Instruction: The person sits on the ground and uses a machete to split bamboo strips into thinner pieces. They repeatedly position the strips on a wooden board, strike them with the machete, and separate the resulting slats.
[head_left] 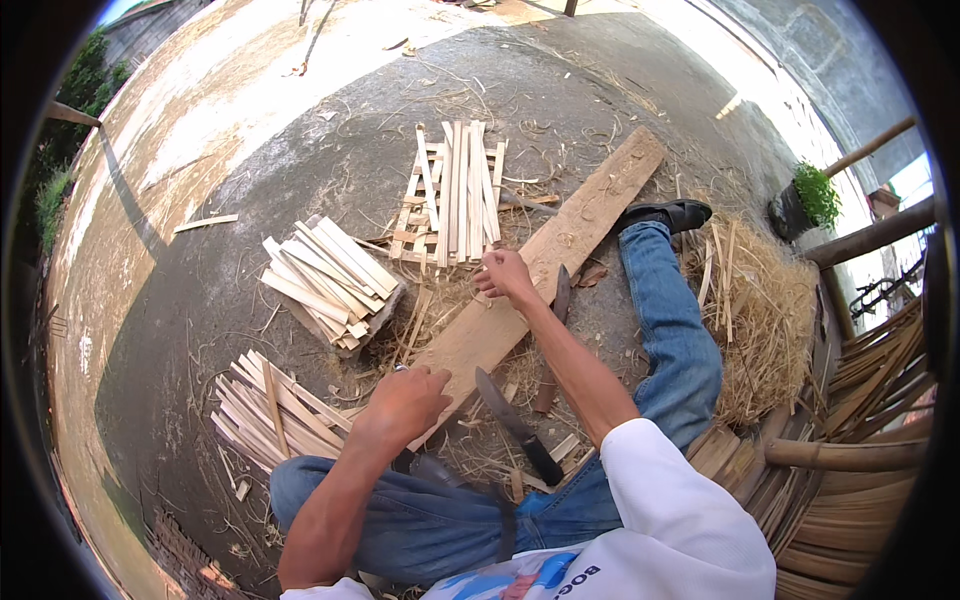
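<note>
My right hand (pixel 505 275) is over the plank (pixel 595 205), close to the near ends of pale split strips (pixel 462 190) on a slatted rack (pixel 408 215). Its fingers are bent and drawn together; anything between them is too small to make out. Nearer to me, my left hand (pixel 405 405) hangs by the plank's lower end, a ring on one finger. Its fingers curl under, hiding whatever they may hold. A knife (pixel 515 425) with a black handle lies between my forearms. Another dark blade (pixel 562 295) lies partly behind my right forearm.
Two more strip bundles, one on a block (pixel 330 280) and one by my left knee (pixel 275 410), lie to the left. Fibre shavings (pixel 760 320) heap beside my outstretched right leg (pixel 665 310). A potted plant (pixel 805 200) and bamboo poles (pixel 850 455) stand at the right.
</note>
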